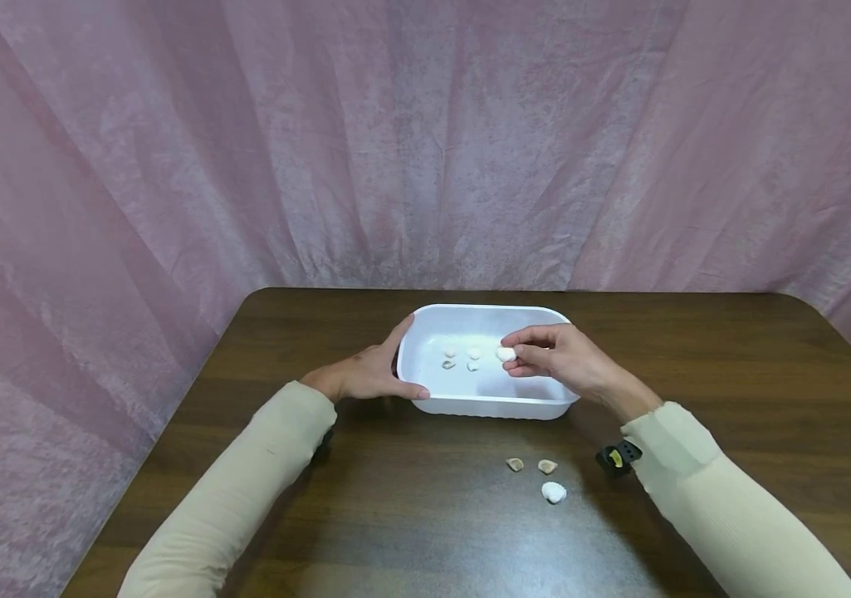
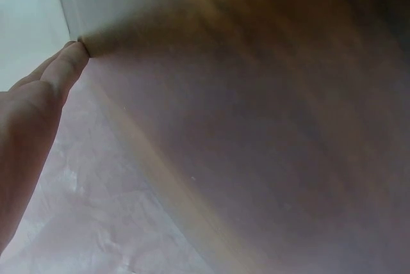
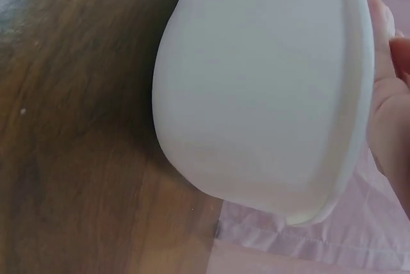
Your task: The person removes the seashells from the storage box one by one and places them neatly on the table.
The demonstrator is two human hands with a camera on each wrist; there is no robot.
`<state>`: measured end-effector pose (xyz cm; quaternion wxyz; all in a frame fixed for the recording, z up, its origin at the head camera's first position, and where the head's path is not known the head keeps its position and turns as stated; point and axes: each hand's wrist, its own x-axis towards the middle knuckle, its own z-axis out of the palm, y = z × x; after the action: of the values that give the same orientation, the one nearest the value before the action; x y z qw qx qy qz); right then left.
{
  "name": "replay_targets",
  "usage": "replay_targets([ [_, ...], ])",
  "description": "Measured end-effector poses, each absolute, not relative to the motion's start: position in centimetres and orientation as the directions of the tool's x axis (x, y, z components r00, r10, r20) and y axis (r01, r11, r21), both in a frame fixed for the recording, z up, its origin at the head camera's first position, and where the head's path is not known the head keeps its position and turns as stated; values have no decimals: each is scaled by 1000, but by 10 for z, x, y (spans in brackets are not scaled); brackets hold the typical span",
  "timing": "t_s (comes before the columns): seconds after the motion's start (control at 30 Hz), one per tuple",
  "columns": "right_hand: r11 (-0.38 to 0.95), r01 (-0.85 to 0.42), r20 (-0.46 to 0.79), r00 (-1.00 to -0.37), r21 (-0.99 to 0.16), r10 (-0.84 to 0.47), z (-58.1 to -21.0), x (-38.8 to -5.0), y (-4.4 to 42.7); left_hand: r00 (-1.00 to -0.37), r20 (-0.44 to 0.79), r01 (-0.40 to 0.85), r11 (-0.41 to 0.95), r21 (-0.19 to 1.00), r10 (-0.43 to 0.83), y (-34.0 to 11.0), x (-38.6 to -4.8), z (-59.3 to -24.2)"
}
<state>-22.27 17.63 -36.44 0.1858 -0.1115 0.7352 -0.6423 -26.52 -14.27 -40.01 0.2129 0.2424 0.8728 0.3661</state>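
Over white tray [image 1: 496, 409], R hand [image 1: 554, 359] pinches white shell [image 1: 506, 355]; L hand [image 1: 374, 371], thumb & fingers spread wide, touches L end. Tray has 4 small shells [image 1: 474, 354]; 3 loose shells [image 1: 554, 492] nearby on table [image 1: 395, 515].

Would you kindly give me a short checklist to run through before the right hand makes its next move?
1. Tray upright on the table: ok.
2. Left hand at the tray: ok, touching its left end.
3. Held shell secure: ok, pinched by the right hand's thumb and fingers over the tray.
4. Held shell touching the tray's floor: cannot tell.
5. Shells in the tray lying apart: ok, four show besides the held one.
6. Table clear of shells: not ok, three shells lie on it.
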Motion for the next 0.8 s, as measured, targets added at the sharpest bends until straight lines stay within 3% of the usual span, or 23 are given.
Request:
replay_targets([
  [0.8,210,-18,-74,-905,-977,-420,-358,-196,186,-789,-195,261,604,753,583,-143,-267,-401],
])
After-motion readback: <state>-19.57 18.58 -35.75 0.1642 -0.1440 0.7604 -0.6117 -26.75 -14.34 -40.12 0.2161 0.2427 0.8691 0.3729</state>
